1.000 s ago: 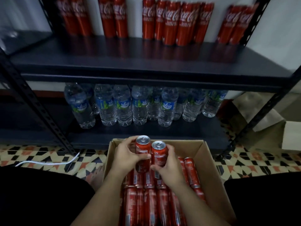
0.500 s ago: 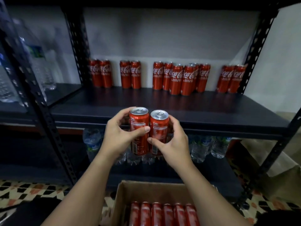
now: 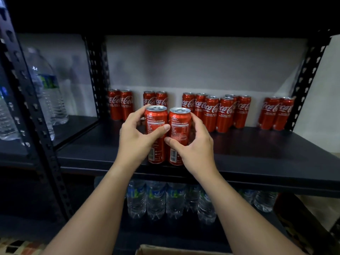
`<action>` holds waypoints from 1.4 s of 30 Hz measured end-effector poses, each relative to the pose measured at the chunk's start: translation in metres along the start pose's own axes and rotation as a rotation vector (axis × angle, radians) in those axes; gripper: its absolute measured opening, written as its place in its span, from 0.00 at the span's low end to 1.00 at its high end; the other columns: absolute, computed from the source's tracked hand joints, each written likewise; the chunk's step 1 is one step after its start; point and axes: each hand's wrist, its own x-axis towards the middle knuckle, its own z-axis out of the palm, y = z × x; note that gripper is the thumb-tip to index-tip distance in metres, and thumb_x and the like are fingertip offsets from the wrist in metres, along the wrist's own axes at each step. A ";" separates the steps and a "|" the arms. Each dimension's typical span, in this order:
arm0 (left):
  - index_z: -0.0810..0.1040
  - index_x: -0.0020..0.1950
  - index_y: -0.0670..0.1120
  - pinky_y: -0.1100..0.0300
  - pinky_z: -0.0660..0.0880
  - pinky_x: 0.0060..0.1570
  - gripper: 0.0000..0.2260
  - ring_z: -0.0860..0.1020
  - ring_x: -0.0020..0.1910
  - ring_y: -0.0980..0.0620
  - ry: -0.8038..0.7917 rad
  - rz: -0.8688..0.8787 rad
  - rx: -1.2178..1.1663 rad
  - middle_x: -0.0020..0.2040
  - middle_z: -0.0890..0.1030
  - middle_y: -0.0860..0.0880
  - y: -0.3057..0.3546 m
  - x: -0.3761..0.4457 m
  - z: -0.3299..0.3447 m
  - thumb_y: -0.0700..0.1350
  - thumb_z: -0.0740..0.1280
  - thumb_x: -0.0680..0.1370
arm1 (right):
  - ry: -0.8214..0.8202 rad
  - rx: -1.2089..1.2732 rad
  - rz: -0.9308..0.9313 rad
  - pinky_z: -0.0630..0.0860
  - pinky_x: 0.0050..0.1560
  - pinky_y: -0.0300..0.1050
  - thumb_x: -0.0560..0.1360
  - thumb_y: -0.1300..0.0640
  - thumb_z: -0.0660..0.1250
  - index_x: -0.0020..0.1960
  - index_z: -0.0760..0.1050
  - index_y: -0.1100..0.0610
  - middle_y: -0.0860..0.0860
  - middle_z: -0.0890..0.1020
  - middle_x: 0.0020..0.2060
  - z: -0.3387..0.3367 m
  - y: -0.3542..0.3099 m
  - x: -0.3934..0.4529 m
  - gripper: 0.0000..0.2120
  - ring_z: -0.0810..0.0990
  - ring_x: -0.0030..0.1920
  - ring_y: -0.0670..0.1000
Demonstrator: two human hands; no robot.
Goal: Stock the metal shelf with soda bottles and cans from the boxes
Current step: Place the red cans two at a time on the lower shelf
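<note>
Gripping cans [image 3: 166,134] near shelf edge [image 3: 257,174]

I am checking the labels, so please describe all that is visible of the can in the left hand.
The can in the left hand is a slim red metal can with a silver top and closed tab. Its back faces the camera: small white print, "Coke", a barcode low down. It stands upright over the front of the shelf, beside the can in the right hand. The left hand wraps it.
</note>
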 end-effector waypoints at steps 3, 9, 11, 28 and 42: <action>0.77 0.71 0.54 0.49 0.78 0.65 0.33 0.80 0.62 0.56 0.025 -0.009 -0.005 0.63 0.80 0.55 -0.019 0.014 0.009 0.54 0.83 0.68 | 0.007 -0.010 -0.002 0.76 0.66 0.51 0.66 0.47 0.82 0.74 0.67 0.43 0.41 0.76 0.65 0.011 0.015 0.014 0.41 0.75 0.66 0.44; 0.75 0.74 0.51 0.54 0.79 0.64 0.35 0.81 0.61 0.58 0.037 -0.026 -0.038 0.64 0.79 0.55 -0.044 0.036 0.022 0.50 0.82 0.69 | 0.025 -0.002 0.025 0.77 0.67 0.52 0.64 0.44 0.83 0.75 0.65 0.43 0.43 0.76 0.67 0.029 0.043 0.041 0.45 0.75 0.68 0.46; 0.74 0.75 0.51 0.57 0.78 0.63 0.36 0.80 0.62 0.60 0.028 -0.025 -0.043 0.64 0.78 0.56 -0.049 0.040 0.024 0.50 0.82 0.69 | 0.020 0.002 0.032 0.77 0.66 0.52 0.64 0.44 0.83 0.76 0.65 0.43 0.43 0.76 0.67 0.032 0.048 0.047 0.45 0.76 0.67 0.45; 0.74 0.70 0.54 0.60 0.79 0.57 0.34 0.80 0.56 0.60 0.020 -0.041 0.081 0.61 0.80 0.56 -0.067 0.033 0.017 0.57 0.81 0.68 | -0.080 -0.106 0.161 0.78 0.64 0.52 0.55 0.42 0.86 0.70 0.65 0.46 0.47 0.77 0.64 0.027 0.058 0.044 0.49 0.78 0.63 0.48; 0.74 0.67 0.57 0.73 0.75 0.54 0.23 0.79 0.58 0.68 -0.003 -0.109 -0.009 0.58 0.82 0.61 -0.059 0.028 0.018 0.50 0.77 0.75 | -0.196 0.005 0.244 0.77 0.65 0.50 0.55 0.42 0.86 0.68 0.62 0.38 0.44 0.76 0.65 0.027 0.065 0.044 0.49 0.77 0.63 0.44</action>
